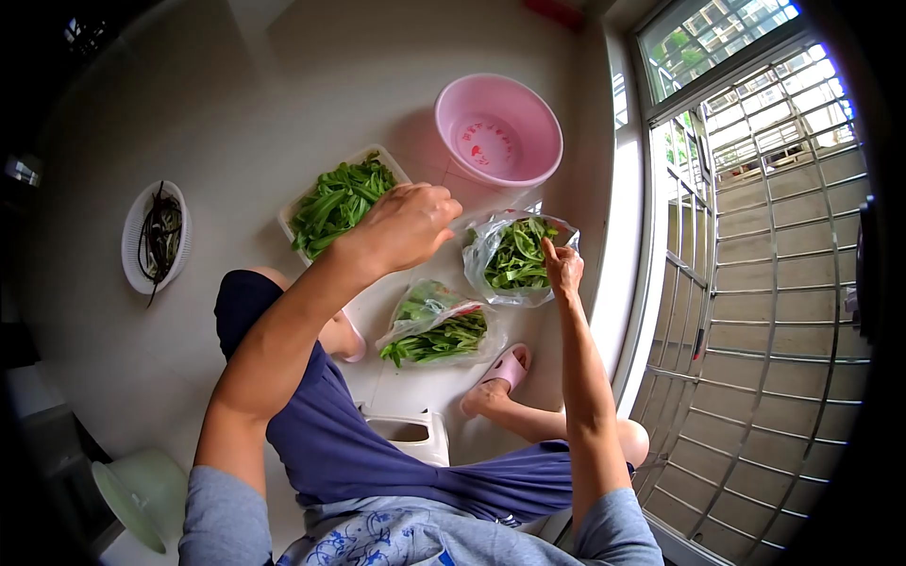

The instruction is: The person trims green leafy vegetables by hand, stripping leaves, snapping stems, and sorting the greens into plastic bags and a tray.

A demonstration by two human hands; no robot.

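My right hand point(563, 269) grips the right rim of a clear plastic bag point(479, 274) with its thumb over the edge. Loose green leaves point(517, 255) fill this bag. My left hand point(412, 224) is closed at the bag's upper left, where a stretch of the clear plastic runs to its fingers; the fingertips are partly hidden. Behind that wrist lies a pale rectangular basket point(288, 224) heaped with leafy greens point(342, 200). Nearer to me, a second plastic bag point(491, 351) lies open with green stems and leaves point(436, 341) in it.
A pink basin point(547, 141) stands beyond the bags. To the left is a white oval basket point(132, 236) with dark, thin strands. A white stool point(434, 436) is between my legs, and a pale green bucket point(156, 486) at lower left. A barred window point(746, 283) borders the right.
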